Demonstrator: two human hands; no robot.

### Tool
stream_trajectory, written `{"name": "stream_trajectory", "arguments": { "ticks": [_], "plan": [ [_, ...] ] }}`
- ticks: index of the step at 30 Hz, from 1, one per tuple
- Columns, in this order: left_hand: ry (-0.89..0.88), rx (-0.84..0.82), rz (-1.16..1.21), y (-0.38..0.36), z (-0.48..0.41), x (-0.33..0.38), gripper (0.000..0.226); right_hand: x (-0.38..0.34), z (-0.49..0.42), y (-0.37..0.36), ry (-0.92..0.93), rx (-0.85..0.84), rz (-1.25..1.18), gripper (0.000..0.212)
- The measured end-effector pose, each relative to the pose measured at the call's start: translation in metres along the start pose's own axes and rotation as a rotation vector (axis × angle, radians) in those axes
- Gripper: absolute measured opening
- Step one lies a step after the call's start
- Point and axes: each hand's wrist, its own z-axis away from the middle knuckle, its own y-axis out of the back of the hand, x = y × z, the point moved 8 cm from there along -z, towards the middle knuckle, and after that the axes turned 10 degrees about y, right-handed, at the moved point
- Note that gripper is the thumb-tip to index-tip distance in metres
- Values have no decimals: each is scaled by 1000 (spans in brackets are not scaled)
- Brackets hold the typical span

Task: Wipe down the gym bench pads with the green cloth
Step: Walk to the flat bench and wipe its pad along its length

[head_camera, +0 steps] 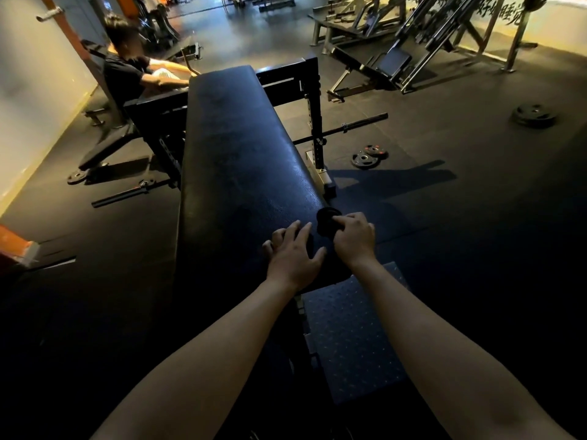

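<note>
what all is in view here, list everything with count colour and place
bench pad: 1, black, centre
disc: 1, black, pad's near right edge
barbell: 1, black, crossing low behind pad
plates: 3, black, floor right of bench
step: 1, blue, below pad's near end
person: 1, dark shirt, seated far left
machine: 1, grey, far right
left hand: 1, bare, fingers spread on pad
right hand: 1, bare, gripping disc

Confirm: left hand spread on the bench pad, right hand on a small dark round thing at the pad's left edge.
Wrong edge. The head view shows the right hand on the small dark round thing at the pad's right edge, left hand spread on the bench pad.
</note>
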Motion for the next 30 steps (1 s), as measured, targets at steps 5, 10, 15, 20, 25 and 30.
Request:
{"name": "stream_trajectory", "arguments": {
  "ticks": [5,10,15,20,25,30],
  "plan": [
    [-12,9,-50,-6,0,4,68,-18,-39,-7,5,-71,-97,47],
    [-3,28,-70,-7,4,5,67,19,-27,-19,-254,-133,-316,36],
    [7,61,-81,-5,4,8,66,60,32,-20,-457,-126,-353,45],
    [-5,82,-85,-6,4,5,66,25,-2,2,-249,-16,-282,26],
    [-11,84,-53,-5,3,4,71,-35,-33,-9,86,-126,-74,39],
    [-31,84,-42,-5,4,1,78,-19,-2,-7,61,-25,88,35]
  ]
}}
